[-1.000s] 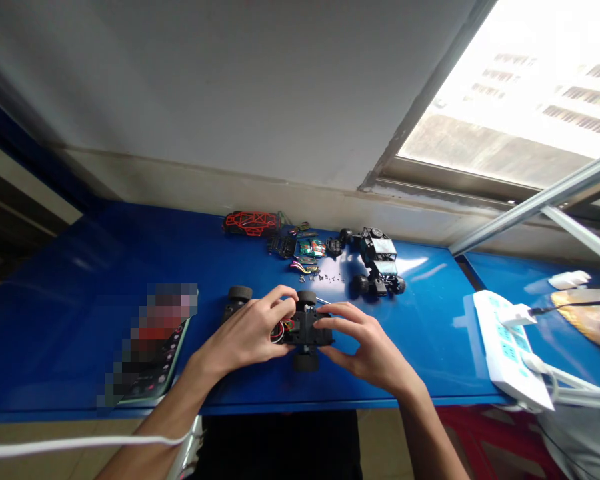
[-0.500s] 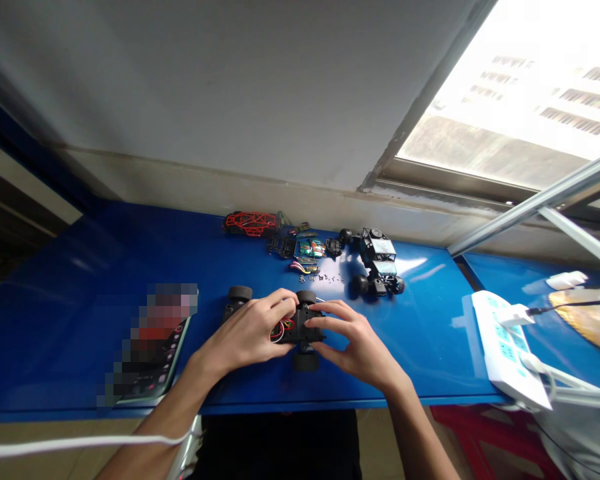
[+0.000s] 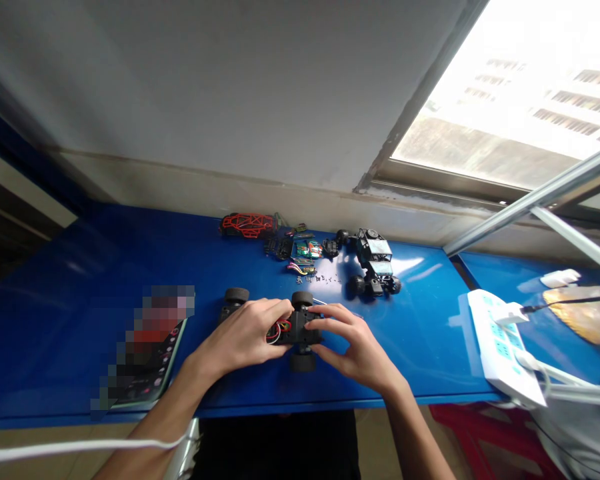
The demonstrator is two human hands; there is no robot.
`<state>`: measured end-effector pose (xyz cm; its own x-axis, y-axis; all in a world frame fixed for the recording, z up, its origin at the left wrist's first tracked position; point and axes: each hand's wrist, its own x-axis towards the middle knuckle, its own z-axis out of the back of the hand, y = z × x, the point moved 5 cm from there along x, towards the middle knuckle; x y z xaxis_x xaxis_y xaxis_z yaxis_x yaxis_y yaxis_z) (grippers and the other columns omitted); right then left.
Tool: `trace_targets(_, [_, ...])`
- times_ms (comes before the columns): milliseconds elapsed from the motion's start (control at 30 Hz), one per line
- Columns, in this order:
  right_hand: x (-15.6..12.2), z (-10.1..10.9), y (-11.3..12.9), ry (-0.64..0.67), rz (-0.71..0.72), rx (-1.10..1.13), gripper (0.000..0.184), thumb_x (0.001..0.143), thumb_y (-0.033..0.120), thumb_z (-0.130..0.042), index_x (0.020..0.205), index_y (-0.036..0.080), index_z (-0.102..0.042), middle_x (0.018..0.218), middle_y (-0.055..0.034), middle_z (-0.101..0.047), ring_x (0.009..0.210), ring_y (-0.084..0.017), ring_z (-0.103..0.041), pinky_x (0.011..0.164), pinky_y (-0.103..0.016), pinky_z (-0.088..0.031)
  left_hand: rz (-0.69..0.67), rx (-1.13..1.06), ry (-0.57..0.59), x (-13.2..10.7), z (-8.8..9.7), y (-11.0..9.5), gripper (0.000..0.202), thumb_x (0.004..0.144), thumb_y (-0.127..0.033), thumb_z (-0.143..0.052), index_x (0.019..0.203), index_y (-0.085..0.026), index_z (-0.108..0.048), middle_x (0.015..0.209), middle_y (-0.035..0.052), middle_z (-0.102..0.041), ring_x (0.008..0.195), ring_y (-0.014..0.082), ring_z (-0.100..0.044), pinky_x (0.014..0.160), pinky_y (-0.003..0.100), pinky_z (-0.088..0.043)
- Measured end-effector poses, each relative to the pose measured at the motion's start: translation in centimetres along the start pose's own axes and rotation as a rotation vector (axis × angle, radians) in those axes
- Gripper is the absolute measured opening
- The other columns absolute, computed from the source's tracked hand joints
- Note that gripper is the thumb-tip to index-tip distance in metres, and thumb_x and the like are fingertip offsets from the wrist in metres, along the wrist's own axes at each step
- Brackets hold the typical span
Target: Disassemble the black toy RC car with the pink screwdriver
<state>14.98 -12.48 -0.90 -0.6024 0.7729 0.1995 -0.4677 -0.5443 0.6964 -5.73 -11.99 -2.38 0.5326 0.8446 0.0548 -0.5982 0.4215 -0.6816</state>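
A black toy car chassis [image 3: 304, 328] with fat black wheels lies on the blue table near its front edge. Red and white wires show in its middle. My left hand [image 3: 253, 330] is wrapped over the chassis from the left and covers much of it. My right hand [image 3: 353, 337] grips the right end, its fingertips on the top and its thumb by the lower side. A thin metal rod [image 3: 320, 302] lies behind the right fingers, partly hidden. Beyond the hands are a green patterned car body [image 3: 309, 249], colored wires [image 3: 299, 269] and small screws [image 3: 325, 279].
A red-framed toy car [image 3: 250, 225] sits by the wall, and a black and pale-blue toy buggy [image 3: 377, 260] farther right. On the left lies a phone [image 3: 153, 383], its screen partly blurred. A white power strip [image 3: 497, 347] with plugs stands at the right, beside a metal frame [image 3: 530, 200].
The whole view has shifted slightly. Both hands keep their hold on the chassis, and the right fingers have barely moved. More of the thin rod shows behind the right hand.
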Motion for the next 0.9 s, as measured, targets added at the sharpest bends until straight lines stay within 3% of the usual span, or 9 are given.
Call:
trace_targets(767, [0.14, 0.11, 0.3, -0.029, -0.015, 0.043, 0.034, 0.089, 0.015, -0.073, 0.12, 0.029, -0.071, 0.137, -0.0056, -0.069, 0.121, -0.025, -0.064, 0.103, -0.043, -0.054, -0.043, -0.059, -0.019, -0.02, 0.36, -0.54, 0.041, 0.08, -0.013, -0.073, 0.116, -0.025, -0.058, 0.111, 0.0011, -0.069, 0.096, 0.0205, -0.069, 0.083, 0.029, -0.05])
trace_targets(900, [0.16, 0.14, 0.34, -0.018, -0.003, 0.027, 0.032, 0.09, 0.017, -0.073, 0.119, 0.03, -0.072, 0.136, -0.0061, -0.07, 0.12, -0.026, -0.064, 0.102, -0.045, -0.055, -0.056, -0.064, -0.019, 0.12, 0.43, -0.6, 0.043, 0.078, -0.009, -0.072, 0.115, -0.025, -0.057, 0.117, 0.0019, -0.068, 0.101, 0.0212, -0.069, 0.089, 0.03, -0.051])
